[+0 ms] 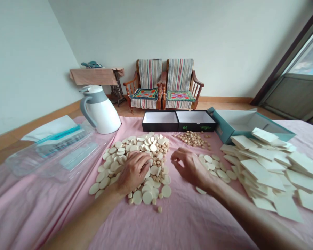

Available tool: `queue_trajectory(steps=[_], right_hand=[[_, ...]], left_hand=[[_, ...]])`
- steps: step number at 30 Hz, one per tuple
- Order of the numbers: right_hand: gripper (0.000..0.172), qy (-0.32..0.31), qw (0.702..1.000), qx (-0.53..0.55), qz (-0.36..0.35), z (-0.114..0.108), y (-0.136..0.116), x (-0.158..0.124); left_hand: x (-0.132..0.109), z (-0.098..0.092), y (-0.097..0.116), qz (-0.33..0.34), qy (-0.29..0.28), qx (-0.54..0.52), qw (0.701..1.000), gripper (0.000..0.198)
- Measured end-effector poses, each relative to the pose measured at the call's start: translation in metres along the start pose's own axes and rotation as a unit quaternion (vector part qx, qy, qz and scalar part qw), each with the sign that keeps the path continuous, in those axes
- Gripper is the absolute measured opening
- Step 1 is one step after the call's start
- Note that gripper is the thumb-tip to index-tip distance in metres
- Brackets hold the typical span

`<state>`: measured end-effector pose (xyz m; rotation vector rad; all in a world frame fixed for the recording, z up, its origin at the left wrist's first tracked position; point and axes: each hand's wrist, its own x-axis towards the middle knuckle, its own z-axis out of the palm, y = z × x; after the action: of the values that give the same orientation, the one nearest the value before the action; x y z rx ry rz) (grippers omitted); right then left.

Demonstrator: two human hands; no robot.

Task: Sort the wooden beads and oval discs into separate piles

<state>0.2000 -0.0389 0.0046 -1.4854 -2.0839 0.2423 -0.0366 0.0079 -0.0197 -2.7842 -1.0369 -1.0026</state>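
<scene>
My left hand [134, 172] rests on a mixed pile of pale wooden discs [120, 151] and small wooden cubes [160, 156]. Its fingers are bent and pressed together over the pieces, and what lies under them is hidden. My right hand [191, 166] is just right of that pile, above the pink cloth [135, 227], with fingers curled toward the thumb. Whatever its fingertips hold, if anything, cannot be made out. Beside and partly behind this hand lies a smaller group of wooden discs [219, 166]. Farther back is a separate heap of small wooden pieces [194, 138].
A big stack of square wooden sheets [263, 166] spreads at the right, before a teal box [226, 133]. Black open boxes [160, 127] stand at the back. To the left are a white-and-grey jug [104, 113] and a clear plastic case [54, 152]. Two armchairs [148, 74] stand beyond.
</scene>
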Motion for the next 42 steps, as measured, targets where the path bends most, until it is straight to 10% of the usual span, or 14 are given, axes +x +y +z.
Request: queue_trajectory(steps=[11,23,30,36,42], right_hand=[[0.016,-0.081,0.996,0.024,-0.017,0.037,-0.035,-0.021],[0.023,0.132,0.979,-0.143,0.061,-0.018,0.035,0.027],[0.020,-0.033,0.999,-0.004,0.008,0.023,-0.004,0.011],[0.019,-0.044,0.998,-0.029,0.028,0.047,-0.006,0.016],[0.022,0.024,0.993,-0.090,0.076,0.023,0.019,0.020]], left_hand=[[0.001,0.001,0.000,0.003,-0.004,-0.002,1.000,0.016],[0.000,0.000,0.000,0.001,-0.004,-0.009,1.000,0.015],[-0.001,0.002,-0.002,0.009,0.001,-0.005,1.000,0.015],[-0.002,0.003,-0.004,0.008,0.001,-0.007,1.000,0.015],[-0.002,0.003,-0.003,0.009,0.005,-0.011,1.000,0.015]])
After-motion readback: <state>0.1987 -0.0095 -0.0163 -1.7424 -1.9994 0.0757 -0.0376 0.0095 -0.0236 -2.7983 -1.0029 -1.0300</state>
